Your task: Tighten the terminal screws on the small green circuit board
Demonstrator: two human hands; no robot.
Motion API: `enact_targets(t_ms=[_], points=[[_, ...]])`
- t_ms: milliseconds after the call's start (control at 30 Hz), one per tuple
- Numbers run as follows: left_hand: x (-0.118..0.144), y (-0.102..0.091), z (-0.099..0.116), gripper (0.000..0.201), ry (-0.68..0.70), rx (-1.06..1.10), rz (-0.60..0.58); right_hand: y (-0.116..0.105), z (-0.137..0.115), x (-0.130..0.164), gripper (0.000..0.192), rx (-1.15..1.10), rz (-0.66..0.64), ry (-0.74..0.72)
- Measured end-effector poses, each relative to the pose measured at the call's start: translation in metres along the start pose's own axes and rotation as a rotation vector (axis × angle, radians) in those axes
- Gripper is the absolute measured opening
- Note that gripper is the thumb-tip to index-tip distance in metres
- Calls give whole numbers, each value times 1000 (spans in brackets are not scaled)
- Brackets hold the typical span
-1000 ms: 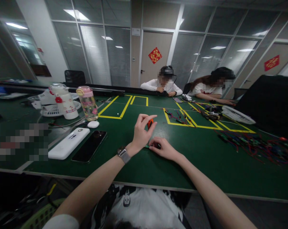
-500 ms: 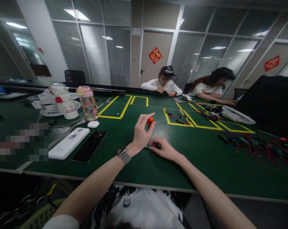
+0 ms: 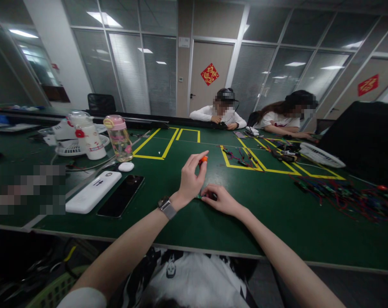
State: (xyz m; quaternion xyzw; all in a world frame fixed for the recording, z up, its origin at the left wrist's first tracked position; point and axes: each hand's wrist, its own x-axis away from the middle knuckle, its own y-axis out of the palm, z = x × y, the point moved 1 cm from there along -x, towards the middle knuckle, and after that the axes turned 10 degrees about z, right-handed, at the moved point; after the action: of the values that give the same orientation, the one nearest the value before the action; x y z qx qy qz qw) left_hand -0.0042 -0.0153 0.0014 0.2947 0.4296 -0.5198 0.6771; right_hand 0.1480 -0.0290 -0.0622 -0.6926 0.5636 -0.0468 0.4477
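My left hand (image 3: 190,177) holds an orange-handled screwdriver (image 3: 202,160) upright between thumb and fingers, its tip pointing down at a small green part (image 3: 198,196) on the green table (image 3: 271,214). My right hand (image 3: 221,199) rests on the table and pins that small part with its fingertips. The two hands touch at the part. A watch sits on my left wrist (image 3: 166,207).
A black phone (image 3: 120,196) and a white power bank (image 3: 93,192) lie to the left, with a pink-lidded bottle (image 3: 118,137), a white bottle (image 3: 86,136) and a white fan behind. Coloured wires (image 3: 344,196) pile at the right. Two people sit across the table.
My left hand's fingers have shifted around the screwdriver handle, which now shows higher above the fingertips. My right hand has stayed on the small part.
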Motion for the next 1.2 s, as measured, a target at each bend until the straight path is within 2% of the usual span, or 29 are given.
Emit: enact_targets(t_ms=[167,367,833,967,1100,1200], points=[[0,-2,2,20,28,-70,25,-1,-1,0,6,-2,11,-8],[0,-2,1,31,19,-4,-10,-1,-1,0,7,-2,5,-2],[1,-1,-1,32,-10,37,-54,-1,-1,-1,6,-16,4,-5],[-1,-2,1,28,17,21,-58,-1,-1,0,6,-16,3,6],[-2,-3,4,20,68,-45,-10,0,0,0,5,-7,11,1],[-1,-3,3,23,74,-34,-12,1,1,0,5,-4,13,-1]])
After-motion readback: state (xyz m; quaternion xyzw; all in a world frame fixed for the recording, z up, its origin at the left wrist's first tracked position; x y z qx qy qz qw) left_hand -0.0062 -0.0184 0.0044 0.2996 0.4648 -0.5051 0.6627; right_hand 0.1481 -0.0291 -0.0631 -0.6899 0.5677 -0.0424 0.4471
